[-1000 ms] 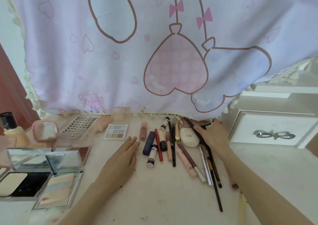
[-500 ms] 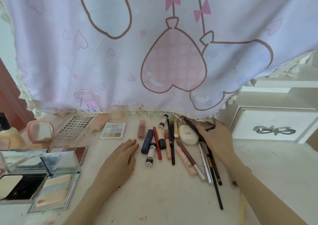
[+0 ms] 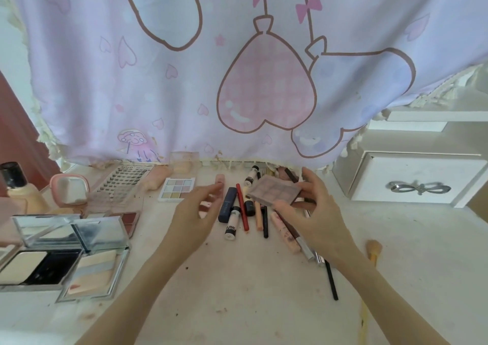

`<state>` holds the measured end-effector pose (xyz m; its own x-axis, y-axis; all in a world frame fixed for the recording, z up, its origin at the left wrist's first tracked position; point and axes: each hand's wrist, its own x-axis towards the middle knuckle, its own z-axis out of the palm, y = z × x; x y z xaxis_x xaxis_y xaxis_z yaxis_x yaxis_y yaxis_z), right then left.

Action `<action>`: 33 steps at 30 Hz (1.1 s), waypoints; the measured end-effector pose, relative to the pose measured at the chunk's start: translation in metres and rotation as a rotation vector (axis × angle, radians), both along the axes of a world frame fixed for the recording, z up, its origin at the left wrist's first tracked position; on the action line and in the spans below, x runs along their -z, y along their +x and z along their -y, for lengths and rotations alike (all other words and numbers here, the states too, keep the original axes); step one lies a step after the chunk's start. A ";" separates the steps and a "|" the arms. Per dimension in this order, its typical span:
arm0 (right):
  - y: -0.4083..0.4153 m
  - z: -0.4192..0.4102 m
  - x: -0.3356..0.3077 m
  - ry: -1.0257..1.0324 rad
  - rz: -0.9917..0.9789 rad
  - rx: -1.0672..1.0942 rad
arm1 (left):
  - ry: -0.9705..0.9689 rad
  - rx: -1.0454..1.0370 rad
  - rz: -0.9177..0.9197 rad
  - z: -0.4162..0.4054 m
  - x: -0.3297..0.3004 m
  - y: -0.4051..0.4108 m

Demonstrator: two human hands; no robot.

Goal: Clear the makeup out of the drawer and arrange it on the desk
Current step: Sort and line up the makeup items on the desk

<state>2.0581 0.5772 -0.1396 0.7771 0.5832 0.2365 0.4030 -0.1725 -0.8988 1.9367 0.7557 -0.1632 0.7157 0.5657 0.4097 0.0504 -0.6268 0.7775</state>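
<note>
Right hand [image 3: 314, 212] held the brown palette [image 3: 274, 189] lifted clear of the desk [image 3: 264, 286], thumb at its near edge and fingers behind its right end, flat side up so nothing could spill; kept it over the pile of tubes and pencils [image 3: 248, 212] because I judged it belonged with the other flat cases, not the sticks; left hand [image 3: 196, 212] was holding nothing, fingers loosely spread and raised just beside the palette, ready to take it for the handover; palette itself looked blurred, so pan count unclear, probably an eyeshadow set.

Layout logic as it stood: long thin items lay roughly parallel mid-desk; flat cases sat left; pastel palette [image 3: 177, 189] lay just left of the sticks, lash tray [image 3: 126, 183] beyond it, pink mirror [image 3: 70, 189] and a foundation bottle [image 3: 19, 190] at the far left edge; open powder compacts [image 3: 63, 260] near the front left, lids up; a small brush [image 3: 373, 248] lay apart at the right.

Surface was a pale desk, scuffed, with crumbs of product on it; a pink cartoon curtain [image 3: 237, 67] hung down to the back edge; white drawer unit [image 3: 417, 183] with a bow handle stood at right, front shut from this angle; task looked largely done on the emptying side, sorting still open.
</note>
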 end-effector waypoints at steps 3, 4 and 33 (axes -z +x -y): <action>-0.007 -0.007 -0.001 0.066 -0.140 -0.087 | 0.047 0.238 0.045 0.014 -0.017 0.000; -0.009 -0.008 -0.002 0.080 -0.168 -0.101 | 0.090 0.257 0.048 0.016 -0.019 -0.002; -0.035 -0.025 0.014 0.071 0.233 -0.233 | -0.191 0.220 -0.291 0.033 -0.041 -0.017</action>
